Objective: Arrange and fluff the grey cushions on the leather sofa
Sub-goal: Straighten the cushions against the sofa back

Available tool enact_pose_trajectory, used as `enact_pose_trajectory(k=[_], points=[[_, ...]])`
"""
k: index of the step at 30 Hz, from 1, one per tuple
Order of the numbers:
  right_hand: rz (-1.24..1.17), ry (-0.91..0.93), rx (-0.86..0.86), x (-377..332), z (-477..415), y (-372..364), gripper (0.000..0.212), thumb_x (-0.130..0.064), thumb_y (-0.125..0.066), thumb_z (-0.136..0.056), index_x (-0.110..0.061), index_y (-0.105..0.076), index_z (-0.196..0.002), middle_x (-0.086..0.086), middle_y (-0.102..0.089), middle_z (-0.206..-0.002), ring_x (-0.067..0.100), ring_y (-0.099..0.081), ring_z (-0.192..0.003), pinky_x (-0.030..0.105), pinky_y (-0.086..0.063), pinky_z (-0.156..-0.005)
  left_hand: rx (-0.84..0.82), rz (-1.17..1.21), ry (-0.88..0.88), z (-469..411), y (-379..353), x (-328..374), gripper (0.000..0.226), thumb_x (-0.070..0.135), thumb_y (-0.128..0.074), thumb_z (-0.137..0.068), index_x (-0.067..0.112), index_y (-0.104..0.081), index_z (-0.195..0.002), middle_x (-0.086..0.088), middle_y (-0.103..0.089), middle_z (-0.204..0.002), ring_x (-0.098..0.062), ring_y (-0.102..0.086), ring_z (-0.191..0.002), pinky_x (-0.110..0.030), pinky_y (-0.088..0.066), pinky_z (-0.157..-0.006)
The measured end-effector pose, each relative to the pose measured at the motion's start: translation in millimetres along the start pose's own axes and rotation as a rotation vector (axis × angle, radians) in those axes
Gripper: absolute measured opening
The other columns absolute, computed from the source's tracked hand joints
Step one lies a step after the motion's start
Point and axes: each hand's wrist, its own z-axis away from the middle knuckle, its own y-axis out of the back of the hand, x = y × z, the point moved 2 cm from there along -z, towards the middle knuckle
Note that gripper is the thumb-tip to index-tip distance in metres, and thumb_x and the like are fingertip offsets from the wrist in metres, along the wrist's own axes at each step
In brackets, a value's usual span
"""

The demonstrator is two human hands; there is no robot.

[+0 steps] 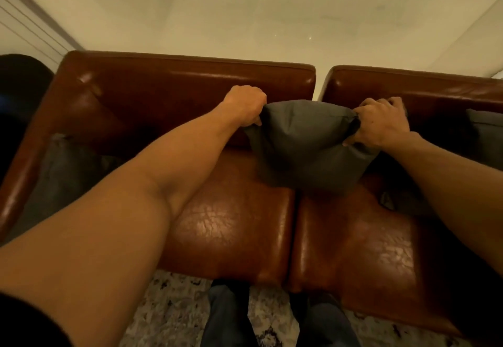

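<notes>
A grey cushion [304,145] stands upright in the middle of the brown leather sofa [231,227], over the gap between its two seat pads. My left hand [245,105] grips the cushion's top left corner. My right hand [381,123] pinches its top right corner. The fabric is pulled taut between both hands. Another grey cushion [65,167] lies against the sofa's left arm, partly behind my left forearm. A third grey cushion [487,137] leans at the far right, cut off by the frame edge.
A pale wall [245,14] rises behind the sofa back. My legs [228,316] stand on a speckled rug [168,308] close to the sofa's front edge. A dark object [19,85] sits beyond the left arm.
</notes>
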Motion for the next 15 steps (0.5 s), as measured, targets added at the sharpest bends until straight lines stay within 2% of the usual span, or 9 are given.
enact_pose_trajectory(k=[5, 9, 15], points=[[-0.075, 0.018, -0.018, -83.9, -7.4, -1.9, 0.079, -0.074, -0.072, -0.069, -0.024, -0.064, -0.129, 0.006, -0.061, -0.133, 0.033, -0.055, -0.122, 0.051, -0.033, -0.106, -0.018, -0.042, 0.053, 30.8, -8.4, -72.3, 0.043, 0.043, -0.082, -0.083, 0.015, -0.073, -0.115, -0.007, -0.07, -0.12, -0.034, -0.067, -0.11, -0.049, -0.057, -0.083], [-0.094, 0.058, 0.001, -153.7, -19.0, -3.8, 0.081, -0.075, -0.069, -0.073, -0.025, -0.06, -0.136, 0.006, -0.059, -0.137, 0.033, -0.053, -0.126, 0.052, -0.033, -0.107, -0.032, -0.056, 0.094, 59.0, -27.0, -130.2, 0.043, 0.041, -0.079, -0.087, 0.014, -0.071, -0.12, -0.008, -0.067, -0.123, -0.034, -0.064, -0.113, -0.05, -0.055, -0.087], [-0.062, 0.104, 0.062, -215.0, -52.2, 22.4, 0.078, -0.07, -0.071, -0.075, -0.024, -0.06, -0.137, 0.007, -0.059, -0.137, 0.035, -0.052, -0.126, 0.053, -0.03, -0.108, -0.044, -0.011, 0.149, 85.7, -53.6, -197.8, 0.044, 0.042, -0.077, -0.089, 0.015, -0.07, -0.124, -0.008, -0.063, -0.126, -0.034, -0.06, -0.117, -0.05, -0.052, -0.091]])
